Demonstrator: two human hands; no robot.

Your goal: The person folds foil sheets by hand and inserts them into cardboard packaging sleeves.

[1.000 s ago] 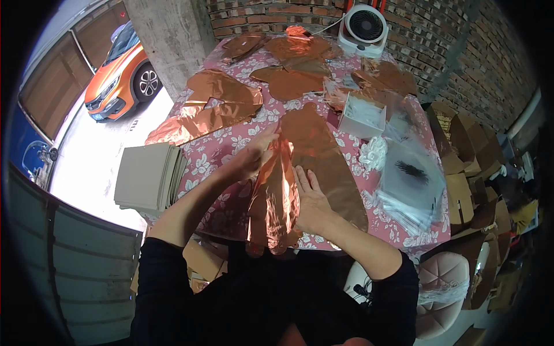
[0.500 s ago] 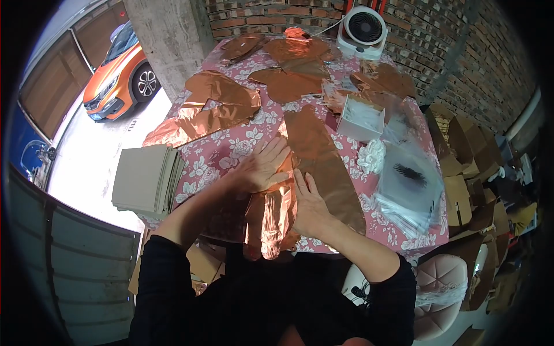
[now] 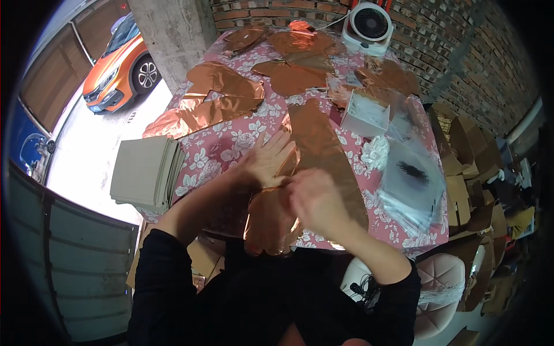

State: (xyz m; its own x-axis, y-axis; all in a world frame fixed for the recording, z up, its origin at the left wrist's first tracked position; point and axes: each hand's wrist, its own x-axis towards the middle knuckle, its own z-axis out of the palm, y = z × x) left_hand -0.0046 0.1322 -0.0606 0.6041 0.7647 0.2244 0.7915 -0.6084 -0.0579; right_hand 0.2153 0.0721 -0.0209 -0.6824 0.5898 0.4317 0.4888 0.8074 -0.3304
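A flat copper-coloured foil balloon lies at the table's near edge, with a folded part hanging slightly over the edge. My left hand rests on its left side, fingers stretched out and palm down. Close by, my right hand is curled above the foil, its fingertips near my left thumb. Motion blurs those right fingers, and whatever they pinch is hidden. Another flat copper foil balloon lies farther back on the left.
More copper foil pieces cover the far tablecloth. At right are a white box and a stack of clear plastic bags. Cardboard sheets are piled at left. A white fan stands at the back; a chair is near right.
My right hand has lifted from lying flat on the foil and curled inward towards my left thumb. The near foil part looks flatter and wider. My left hand stays almost in place.
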